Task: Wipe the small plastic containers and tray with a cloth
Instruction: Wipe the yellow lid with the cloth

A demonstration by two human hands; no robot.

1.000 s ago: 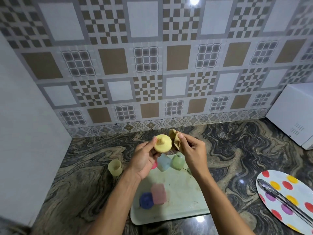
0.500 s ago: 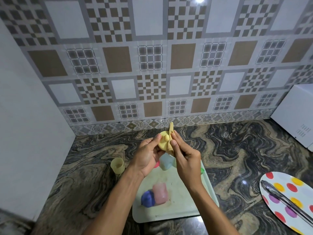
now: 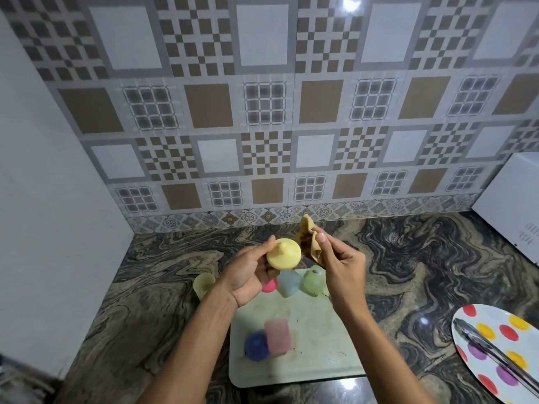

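My left hand holds a small yellow lid with a knob up above the tray. Just right of it, my right hand pinches a crumpled tan cloth, which is a little apart from the lid. Below lies a pale green tray carrying a blue container, a pink one, a pale blue one, a green one and a magenta piece partly hidden by my left hand. A yellow cup stands on the counter left of the tray.
A polka-dot plate with metal tongs lies at the right edge of the marbled counter. A white appliance stands at the back right. A white wall panel bounds the left; the tiled wall is behind.
The cloth was pressed over the yellow lid half a second ago; now my right hand has pulled it off to the right, and the lid's top shows again.
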